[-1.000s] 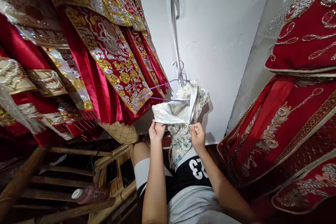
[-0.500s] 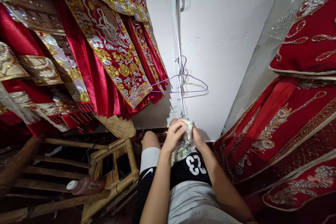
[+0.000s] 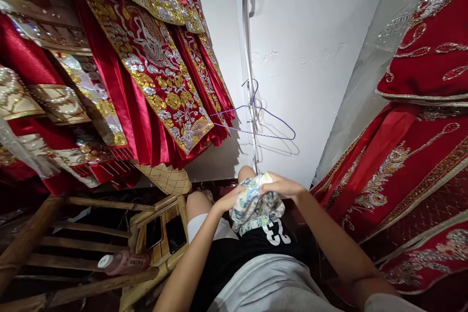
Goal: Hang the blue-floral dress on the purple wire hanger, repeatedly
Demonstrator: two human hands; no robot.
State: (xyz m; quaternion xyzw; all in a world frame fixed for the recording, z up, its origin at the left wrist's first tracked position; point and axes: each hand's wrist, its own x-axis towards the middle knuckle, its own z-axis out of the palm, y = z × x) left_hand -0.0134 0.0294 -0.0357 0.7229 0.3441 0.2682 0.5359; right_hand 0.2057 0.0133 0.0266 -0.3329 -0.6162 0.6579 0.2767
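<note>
A small floral garment (image 3: 254, 204) in white, blue and green is bunched up over my lap. My left hand (image 3: 229, 200) grips its left side with fingers curled under the cloth. Over the top of the bundle my right hand (image 3: 283, 186) is closed. Above them a thin purple wire hanger (image 3: 256, 119) hangs bare on a metal pole (image 3: 249, 73) against the white wall. I wear black shorts with the number 23 (image 3: 277, 234).
Red garments with gold and silver embroidery (image 3: 153, 63) hang at the left, more red embroidered cloth (image 3: 409, 156) at the right. A bamboo stool (image 3: 157, 234) with two phones stands at my left, a pink bottle (image 3: 122, 262) below it. A woven basket (image 3: 166, 179) sits by the wall.
The floral garment came off the purple hanger, which now hangs bare. Both hands pulled the cloth down and gathered it into a bundle over my lap.
</note>
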